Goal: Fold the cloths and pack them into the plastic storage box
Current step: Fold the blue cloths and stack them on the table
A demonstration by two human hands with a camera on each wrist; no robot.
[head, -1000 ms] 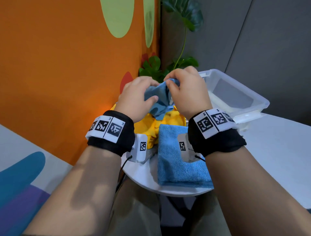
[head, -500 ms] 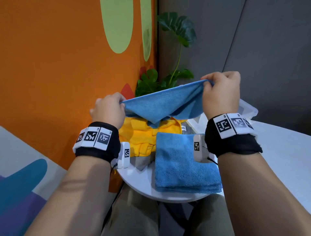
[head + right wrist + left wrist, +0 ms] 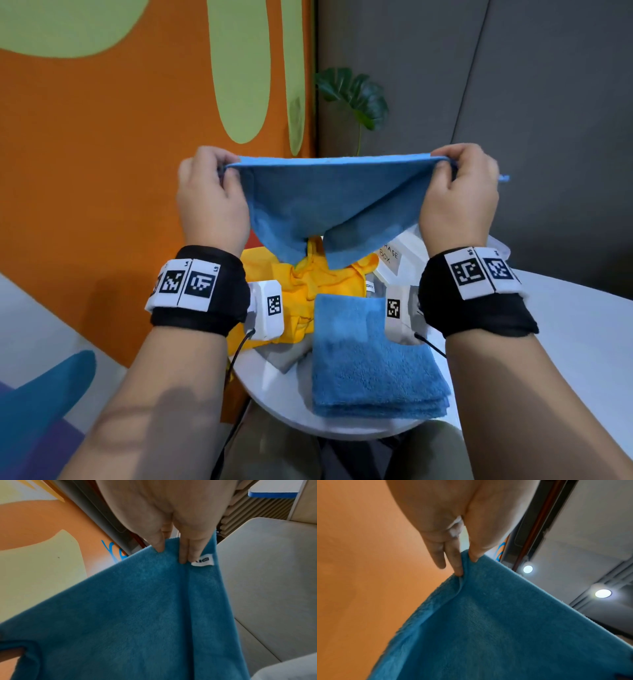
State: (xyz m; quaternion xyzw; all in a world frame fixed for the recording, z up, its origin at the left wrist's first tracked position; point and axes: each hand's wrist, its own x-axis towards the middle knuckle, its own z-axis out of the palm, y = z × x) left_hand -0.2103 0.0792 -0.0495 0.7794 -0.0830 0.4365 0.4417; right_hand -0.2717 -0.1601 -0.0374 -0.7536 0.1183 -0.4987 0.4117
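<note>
A blue cloth point(image 3: 329, 198) hangs stretched in the air between both hands, its top edge taut. My left hand point(image 3: 212, 198) pinches the cloth's left corner point(image 3: 464, 566) and my right hand point(image 3: 459, 195) pinches the right corner point(image 3: 180, 553), where a white tag point(image 3: 203, 561) shows. Below the hanging cloth, a folded blue cloth point(image 3: 373, 356) lies on the round white table point(image 3: 274, 390). A crumpled yellow cloth point(image 3: 308, 284) lies behind it. The plastic storage box point(image 3: 394, 257) stands at the back right, mostly hidden by the held cloth and my right wrist.
An orange wall with green shapes point(image 3: 120, 137) rises close on the left. A green plant point(image 3: 356, 96) stands in the corner beyond the table. A grey wall point(image 3: 513, 85) runs behind on the right. A grey cloth corner point(image 3: 287, 356) peeks from under the yellow one.
The hands lifted the bunched blue cloth off the pile, moved apart and raised it, so the cloth now hangs spread out with a taut top edge.
</note>
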